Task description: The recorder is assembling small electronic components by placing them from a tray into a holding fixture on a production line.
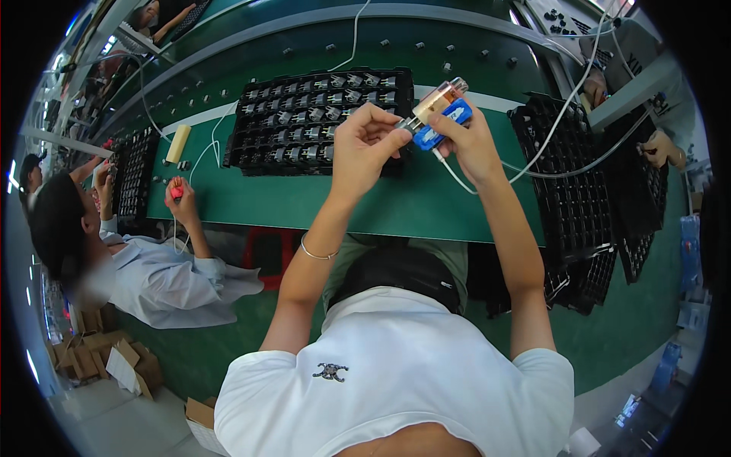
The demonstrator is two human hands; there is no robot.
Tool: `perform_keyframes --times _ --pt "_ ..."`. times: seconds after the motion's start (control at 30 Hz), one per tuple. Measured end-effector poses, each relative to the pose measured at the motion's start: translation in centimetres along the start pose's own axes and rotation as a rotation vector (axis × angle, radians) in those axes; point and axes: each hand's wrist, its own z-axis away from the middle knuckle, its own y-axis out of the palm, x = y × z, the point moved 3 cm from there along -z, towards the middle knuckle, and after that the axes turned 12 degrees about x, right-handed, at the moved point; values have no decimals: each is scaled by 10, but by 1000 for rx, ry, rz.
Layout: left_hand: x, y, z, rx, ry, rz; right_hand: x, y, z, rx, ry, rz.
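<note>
The wearer's white shirt (pixel 442 358) is closest. Above the bench (pixel 304 202), just in front of a black tray (pixel 253 164) bearing rows of small metal parts (pixel 308 135), is a handheld tool (pixel 432 106): cream body, clear reddish end, with a blue piece (pixel 455 113) alongside and a white cord (pixel 457 180) trailing below. The bench is green; black trays (pixel 567 175) are piled at its right. At left a co-worker (pixel 164 278) holds a red object (pixel 177 190); cardboard boxes (pixel 99 354) sit behind. Both forearms reach forward, converging. The left hand (pixel 391 131) pinches a metal piece (pixel 408 123) at the tool's tip; the right hand (pixel 455 129) grips the tool, fingers closed around it.
</note>
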Motion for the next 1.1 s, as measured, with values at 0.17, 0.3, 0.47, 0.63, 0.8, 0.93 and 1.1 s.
perform_keyframes --times 0.17,0.3,0.47,0.63,0.8,0.93,1.1 --pt "0 10 5 48 -33 5 -4 -6 13 65 26 -44" --pt "7 12 8 45 8 -29 -6 -7 16 137 64 -139" --pt "8 9 16 42 27 -69 -21 -2 20 208 118 -239" --pt "14 -15 8 126 49 -208 -20 -16 24 124 143 -120" --pt "8 -172 1 -406 29 -1055 -37 -71 14 -93 1 623" --pt "3 -256 1 -410 -88 -1634 -55 -81 13 -284 -81 1059" --pt "3 -264 -10 -239 -47 -1775 -59 -83 15 -403 -40 1193"
